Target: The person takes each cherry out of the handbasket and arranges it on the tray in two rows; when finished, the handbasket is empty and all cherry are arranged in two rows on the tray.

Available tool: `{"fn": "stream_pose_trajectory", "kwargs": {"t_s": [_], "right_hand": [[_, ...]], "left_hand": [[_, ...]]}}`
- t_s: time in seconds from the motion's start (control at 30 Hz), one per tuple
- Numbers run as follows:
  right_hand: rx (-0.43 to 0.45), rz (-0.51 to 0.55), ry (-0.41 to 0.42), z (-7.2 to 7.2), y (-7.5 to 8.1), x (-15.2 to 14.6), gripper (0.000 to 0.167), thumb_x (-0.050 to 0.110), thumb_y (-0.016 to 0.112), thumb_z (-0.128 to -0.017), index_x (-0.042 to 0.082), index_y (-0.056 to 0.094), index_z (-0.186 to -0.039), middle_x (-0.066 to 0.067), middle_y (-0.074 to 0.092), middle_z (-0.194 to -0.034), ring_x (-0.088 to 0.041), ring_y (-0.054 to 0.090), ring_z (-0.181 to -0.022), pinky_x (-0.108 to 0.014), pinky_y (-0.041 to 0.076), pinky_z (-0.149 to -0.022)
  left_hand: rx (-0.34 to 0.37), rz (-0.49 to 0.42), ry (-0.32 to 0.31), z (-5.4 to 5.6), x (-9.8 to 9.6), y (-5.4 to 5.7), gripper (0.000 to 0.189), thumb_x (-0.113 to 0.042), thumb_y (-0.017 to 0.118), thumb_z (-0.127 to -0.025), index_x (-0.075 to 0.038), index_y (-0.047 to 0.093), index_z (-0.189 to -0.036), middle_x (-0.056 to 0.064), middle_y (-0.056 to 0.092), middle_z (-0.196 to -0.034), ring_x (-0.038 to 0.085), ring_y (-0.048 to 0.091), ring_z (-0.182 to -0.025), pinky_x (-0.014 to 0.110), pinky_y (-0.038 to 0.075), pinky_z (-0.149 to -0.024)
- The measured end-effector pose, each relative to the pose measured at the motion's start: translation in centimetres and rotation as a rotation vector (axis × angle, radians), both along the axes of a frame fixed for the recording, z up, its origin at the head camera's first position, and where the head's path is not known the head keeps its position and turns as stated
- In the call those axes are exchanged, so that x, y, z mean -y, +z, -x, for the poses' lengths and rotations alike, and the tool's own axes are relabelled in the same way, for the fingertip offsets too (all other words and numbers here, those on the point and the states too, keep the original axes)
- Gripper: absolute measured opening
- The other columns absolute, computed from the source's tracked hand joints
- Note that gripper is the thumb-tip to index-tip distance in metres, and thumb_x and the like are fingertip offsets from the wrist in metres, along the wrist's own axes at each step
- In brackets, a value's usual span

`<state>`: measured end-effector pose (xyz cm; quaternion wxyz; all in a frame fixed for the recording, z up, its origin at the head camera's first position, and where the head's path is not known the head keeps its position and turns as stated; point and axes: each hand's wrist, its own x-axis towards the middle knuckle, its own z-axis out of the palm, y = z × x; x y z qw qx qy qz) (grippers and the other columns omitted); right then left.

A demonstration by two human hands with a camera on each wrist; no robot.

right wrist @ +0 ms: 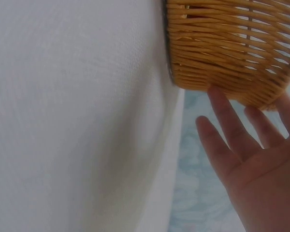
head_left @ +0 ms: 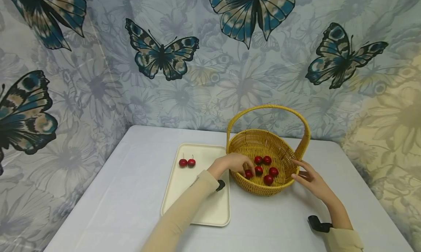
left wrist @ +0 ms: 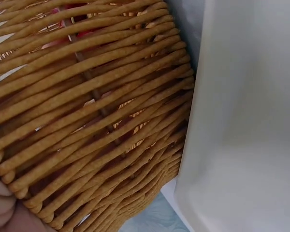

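In the head view, a yellow woven basket (head_left: pixel 253 188) with a tall arched handle holds several dark red cherries (head_left: pixel 268 179). My left hand (head_left: pixel 237 162) reaches over its left rim, thumb and fingertips pinching a cherry (head_left: pixel 249 174) low inside. The basket's wall (left wrist: pixel 96 106) hides most of that hand in the left wrist view. On the right, my right hand (head_left: pixel 312 180) touches the rim near the handle's foot with its fingertips. The right wrist view shows the fingers (right wrist: pixel 232 125) spread and fairly straight against the woven side.
Left of the basket lies a cream rectangular tray (head_left: pixel 171 193), with two stemmed cherries (head_left: pixel 187 163) side by side near its far left. My left forearm (head_left: pixel 187 204) crosses over the tray. A white-covered table (head_left: pixel 108 193) carries everything, with butterfly-patterned cloth (head_left: pixel 246 87) behind.
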<state>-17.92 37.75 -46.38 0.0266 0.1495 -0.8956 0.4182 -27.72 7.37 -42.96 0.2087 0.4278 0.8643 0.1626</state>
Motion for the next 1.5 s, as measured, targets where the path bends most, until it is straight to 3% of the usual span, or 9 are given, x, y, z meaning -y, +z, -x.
{"fn": "stream_pose_trajectory", "kwargs": {"t_s": [0.43, 0.53, 0.63, 0.77, 0.87, 1.0, 1.1, 1.27, 1.5], "right_hand": [[-0.009, -0.008, -0.002, 0.0, 0.0, 0.1, 0.054, 0.013, 0.054, -0.094, 0.007, 0.031, -0.143, -0.026, 0.023, -0.145, -0.045, 0.046, -0.114, -0.013, 0.044, -0.08], [-0.016, -0.016, -0.003, 0.0, 0.0, 0.1, 0.054, 0.013, 0.054, -0.094, 0.009, 0.032, -0.143, -0.024, 0.026, -0.145, -0.021, 0.052, -0.114, -0.013, 0.044, -0.08], [-0.015, -0.012, 0.001, 0.0, 0.1, 0.0, 0.054, 0.013, 0.054, -0.094, 0.009, 0.032, -0.143, -0.024, 0.027, -0.144, 0.007, 0.045, -0.108, -0.013, 0.045, -0.08], [-0.009, 0.0, 0.008, -0.1, 0.1, 0.0, 0.055, 0.012, 0.054, -0.094, 0.008, 0.032, -0.143, -0.024, 0.027, -0.144, 0.016, 0.039, -0.104, -0.014, 0.045, -0.079], [-0.01, -0.009, 0.005, -0.2, 0.2, 0.1, 0.055, 0.013, 0.055, -0.094, 0.008, 0.032, -0.143, -0.023, 0.028, -0.144, 0.011, 0.044, -0.106, -0.015, 0.046, -0.079], [-0.006, -0.012, 0.007, -0.1, 0.3, 0.2, 0.055, 0.013, 0.054, -0.094, 0.007, 0.031, -0.143, -0.024, 0.027, -0.145, -0.025, 0.053, -0.113, -0.015, 0.046, -0.079], [-0.003, -0.008, 0.009, 0.0, 0.4, 0.3, 0.055, 0.013, 0.054, -0.094, 0.006, 0.03, -0.144, -0.025, 0.026, -0.145, -0.048, 0.048, -0.113, -0.015, 0.045, -0.078], [-0.012, -0.002, 0.01, 0.0, 0.5, 0.2, 0.055, 0.013, 0.054, -0.094, 0.005, 0.031, -0.143, -0.025, 0.027, -0.144, -0.048, 0.048, -0.112, -0.015, 0.046, -0.078], [-0.015, -0.01, 0.01, -0.1, 0.4, 0.2, 0.055, 0.013, 0.054, -0.094, 0.007, 0.031, -0.143, -0.024, 0.027, -0.145, -0.047, 0.047, -0.112, -0.015, 0.046, -0.078]], "left_hand": [[-0.028, 0.04, -0.013, 0.1, -0.3, -0.2, 0.021, -0.02, 0.068, -0.084, -0.034, 0.07, -0.1, -0.014, 0.062, -0.101, 0.003, 0.055, -0.094, 0.02, 0.046, -0.079], [-0.025, 0.037, -0.019, 0.1, -0.3, -0.2, 0.021, -0.021, 0.068, -0.084, -0.032, 0.069, -0.101, -0.013, 0.062, -0.1, 0.003, 0.056, -0.094, 0.019, 0.046, -0.079], [-0.023, 0.037, -0.024, 0.2, -0.4, -0.3, 0.02, -0.023, 0.069, -0.082, -0.031, 0.069, -0.101, -0.013, 0.063, -0.1, 0.002, 0.056, -0.093, 0.018, 0.045, -0.079], [-0.024, 0.039, -0.022, 0.1, -0.4, -0.3, 0.02, -0.024, 0.071, -0.081, -0.031, 0.069, -0.1, -0.014, 0.063, -0.098, 0.001, 0.056, -0.092, 0.017, 0.045, -0.078], [-0.016, 0.032, -0.019, 0.1, -0.4, -0.1, 0.019, -0.024, 0.071, -0.081, -0.029, 0.069, -0.099, -0.014, 0.063, -0.098, 0.001, 0.056, -0.092, 0.017, 0.045, -0.078], [-0.002, -0.012, -0.003, 0.1, -0.1, -0.1, 0.019, -0.025, 0.071, -0.081, -0.028, 0.069, -0.1, -0.014, 0.062, -0.098, 0.002, 0.056, -0.092, 0.017, 0.045, -0.078], [0.003, -0.075, 0.012, 0.1, 0.1, -0.1, 0.02, -0.027, 0.07, -0.082, -0.028, 0.068, -0.102, -0.015, 0.061, -0.098, 0.003, 0.055, -0.09, 0.017, 0.045, -0.077], [-0.006, -0.184, 0.016, 0.2, 0.4, -0.4, 0.022, -0.031, 0.069, -0.082, -0.028, 0.067, -0.104, -0.016, 0.061, -0.102, 0.003, 0.054, -0.087, 0.016, 0.044, -0.074], [-0.064, -0.332, -0.019, 0.3, 0.6, -1.1, 0.028, -0.031, 0.066, -0.085, -0.023, 0.065, -0.112, -0.009, 0.06, -0.115, 0.004, 0.055, -0.096, 0.014, 0.044, -0.082]]}}
